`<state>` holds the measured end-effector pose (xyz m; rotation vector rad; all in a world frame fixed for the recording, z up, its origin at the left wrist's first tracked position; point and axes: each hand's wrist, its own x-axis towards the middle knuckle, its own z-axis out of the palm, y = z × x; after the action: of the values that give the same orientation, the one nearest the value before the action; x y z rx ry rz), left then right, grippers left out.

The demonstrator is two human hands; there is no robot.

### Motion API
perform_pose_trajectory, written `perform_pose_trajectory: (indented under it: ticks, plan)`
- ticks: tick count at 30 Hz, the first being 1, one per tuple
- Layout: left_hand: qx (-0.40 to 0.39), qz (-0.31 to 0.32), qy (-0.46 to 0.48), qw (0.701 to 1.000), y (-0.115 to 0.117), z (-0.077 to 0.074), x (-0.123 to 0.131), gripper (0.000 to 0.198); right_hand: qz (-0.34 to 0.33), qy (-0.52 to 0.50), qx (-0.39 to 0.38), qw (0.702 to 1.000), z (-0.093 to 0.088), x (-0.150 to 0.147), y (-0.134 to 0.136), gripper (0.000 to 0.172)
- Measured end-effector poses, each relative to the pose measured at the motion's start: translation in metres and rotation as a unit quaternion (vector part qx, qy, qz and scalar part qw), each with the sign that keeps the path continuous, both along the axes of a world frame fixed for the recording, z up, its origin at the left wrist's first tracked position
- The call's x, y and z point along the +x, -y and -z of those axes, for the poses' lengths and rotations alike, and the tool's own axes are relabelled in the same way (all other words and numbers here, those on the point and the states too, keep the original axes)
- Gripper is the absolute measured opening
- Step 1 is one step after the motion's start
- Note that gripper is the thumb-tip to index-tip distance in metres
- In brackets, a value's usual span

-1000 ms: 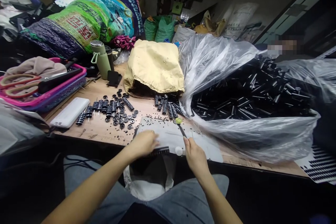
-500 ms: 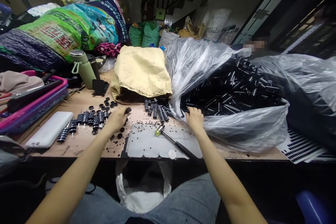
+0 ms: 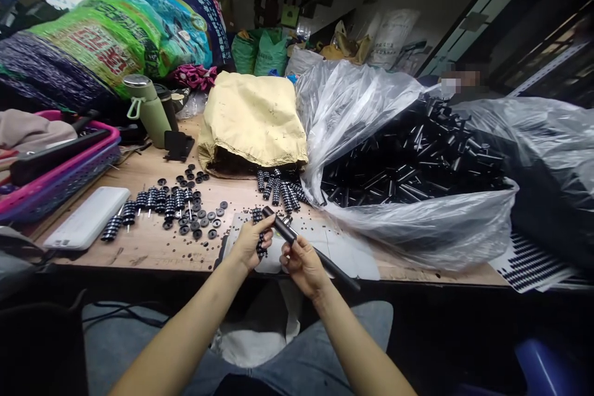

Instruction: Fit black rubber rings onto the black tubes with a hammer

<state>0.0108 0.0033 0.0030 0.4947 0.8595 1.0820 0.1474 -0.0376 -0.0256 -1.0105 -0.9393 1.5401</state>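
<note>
My right hand (image 3: 304,265) is closed round the lower end of a short black tube (image 3: 281,226), which tilts up to the left. My left hand (image 3: 251,242) is closed on a ridged black stack of discs (image 3: 257,215), partly hidden by the fingers, and its thumb lies at the tube's upper end. Beneath and behind the hands is a hammer (image 3: 338,271) on a pale mat (image 3: 366,265); the hands and tube partly cover it. Loose black discs (image 3: 203,223) lie left of my left hand, beside several ridged stacks (image 3: 169,207) with pale pins.
A clear plastic bag (image 3: 440,229) full of black tubes (image 3: 399,179) lies open at the right. A yellow paper sack (image 3: 255,117) has more ridged stacks at its mouth. Left are a white power bank-like block (image 3: 88,216), a green flask (image 3: 151,114) and a pink basket (image 3: 51,182).
My right hand has come from the plastic bag's edge to the middle, now with a black tube. My left hand has moved right from the loose discs, now with a ridged stack.
</note>
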Motion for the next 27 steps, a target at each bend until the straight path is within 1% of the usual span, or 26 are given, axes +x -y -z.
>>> perform_pose_trajectory:
  ticks: [1, 2, 3, 5, 6, 7, 8, 9, 10, 11, 12, 13, 14, 15, 16, 17, 18, 19, 20, 21, 22, 24, 26, 27]
  plan:
    - [0.01, -0.011, -0.029, 0.999, 0.0, -0.001, -0.002, 0.034, -0.009, 0.041, 0.018, 0.999, -0.001, 0.0, 0.002, 0.031]
    - [0.022, -0.013, -0.075, 0.997, 0.001, -0.001, -0.005, 0.034, -0.015, 0.107, 0.053, 0.993, -0.004, 0.002, 0.002, 0.037]
    - [0.036, -0.002, -0.128, 0.991, 0.002, -0.002, -0.009, 0.033, -0.022, 0.185, 0.103, 0.977, -0.011, 0.006, 0.0, 0.048]
    - [0.077, 0.039, -0.228, 0.97, 0.006, -0.004, -0.017, 0.031, -0.05, 0.319, 0.204, 0.924, -0.027, 0.013, -0.004, 0.076]
    - [0.11, 0.05, -0.272, 0.955, 0.008, -0.005, -0.021, 0.028, -0.066, 0.354, 0.233, 0.904, -0.034, 0.016, -0.007, 0.086]
    - [0.154, 0.045, -0.316, 0.935, 0.011, -0.004, -0.023, 0.025, -0.07, 0.361, 0.232, 0.901, -0.041, 0.016, -0.008, 0.09]
    - [0.211, 0.025, -0.362, 0.908, 0.015, -0.003, -0.024, 0.023, -0.066, 0.341, 0.197, 0.917, -0.045, 0.013, -0.009, 0.09]
    - [0.276, -0.004, -0.41, 0.87, 0.018, -0.001, -0.024, 0.02, -0.057, 0.299, 0.13, 0.944, -0.047, 0.009, -0.009, 0.087]
    - [0.341, -0.031, -0.453, 0.823, 0.021, 0.001, -0.024, 0.019, -0.052, 0.241, 0.045, 0.968, -0.047, 0.004, -0.008, 0.082]
    - [0.4, -0.046, -0.487, 0.775, 0.024, 0.003, -0.023, 0.017, -0.056, 0.177, -0.041, 0.982, -0.045, -0.002, -0.007, 0.076]
    - [0.446, -0.047, -0.508, 0.735, 0.027, 0.006, -0.021, 0.015, -0.069, 0.117, -0.111, 0.984, -0.042, -0.008, -0.006, 0.07]
    - [0.478, -0.039, -0.518, 0.709, 0.029, 0.008, -0.02, 0.014, -0.088, 0.067, -0.157, 0.981, -0.039, -0.013, -0.006, 0.065]
    - [0.493, -0.028, -0.517, 0.699, 0.031, 0.009, -0.019, 0.012, -0.098, 0.032, -0.177, 0.979, -0.035, -0.017, -0.006, 0.061]
    - [0.49, -0.021, -0.509, 0.708, 0.032, 0.009, -0.018, 0.013, -0.09, 0.014, -0.177, 0.98, -0.032, -0.019, -0.007, 0.055]
    - [0.47, -0.018, -0.492, 0.733, 0.033, 0.009, -0.017, 0.017, -0.063, 0.011, -0.165, 0.984, -0.029, -0.019, -0.009, 0.051]
    - [0.435, -0.016, -0.462, 0.772, 0.034, 0.008, -0.017, 0.023, -0.025, 0.026, -0.144, 0.989, -0.027, -0.017, -0.01, 0.049]
    - [0.389, -0.011, -0.42, 0.82, 0.034, 0.007, -0.017, 0.028, 0.014, 0.057, -0.113, 0.992, -0.026, -0.014, -0.012, 0.052]
    - [0.337, -0.001, -0.368, 0.867, 0.033, 0.005, -0.018, 0.032, 0.046, 0.102, -0.071, 0.991, -0.026, -0.01, -0.013, 0.058]
    - [0.284, 0.009, -0.312, 0.907, 0.033, 0.004, -0.018, 0.033, 0.065, 0.156, -0.016, 0.986, -0.026, -0.006, -0.013, 0.067]
    - [0.238, 0.021, -0.259, 0.936, 0.033, 0.002, -0.019, 0.035, 0.068, 0.212, 0.046, 0.974, -0.027, -0.003, -0.012, 0.077]
    - [0.199, 0.029, -0.215, 0.956, 0.032, 0.001, -0.019, 0.038, 0.056, 0.265, 0.112, 0.956, -0.029, 0.0, -0.01, 0.085]
    - [0.141, 0.033, -0.162, 0.976, 0.031, -0.001, -0.018, 0.045, 0.009, 0.354, 0.232, 0.906, -0.035, 0.001, -0.003, 0.095]
    - [0.1, 0.029, -0.13, 0.986, 0.03, -0.003, -0.016, 0.048, -0.033, 0.415, 0.314, 0.853, -0.041, -0.003, 0.004, 0.099]
    - [0.083, 0.021, -0.117, 0.989, 0.03, -0.003, -0.014, 0.047, -0.047, 0.438, 0.338, 0.832, -0.044, -0.006, 0.007, 0.1]
